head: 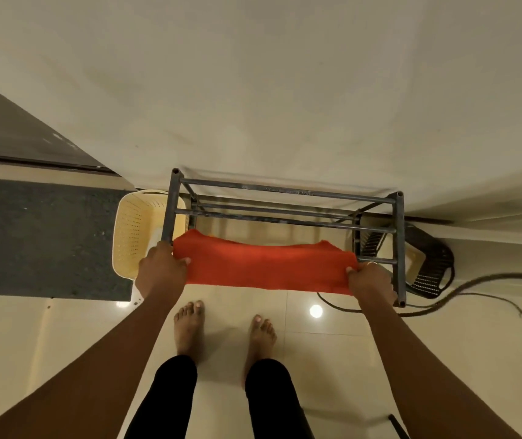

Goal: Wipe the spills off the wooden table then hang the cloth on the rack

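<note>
An orange-red cloth (266,264) is stretched flat across the near top bar of a dark metal rack (288,193) that stands against the wall. My left hand (161,270) pinches the cloth's left edge, close to the rack's left post. My right hand (370,280) grips the cloth's right edge near the right post. The cloth droops slightly over the bar between my hands. The wooden table is out of view.
A cream perforated basket (132,236) stands left of the rack and a black basket (427,264) to its right. A dark cable (475,280) trails over the tiled floor at the right. A grey mat (41,236) lies at the left. My bare feet stand just before the rack.
</note>
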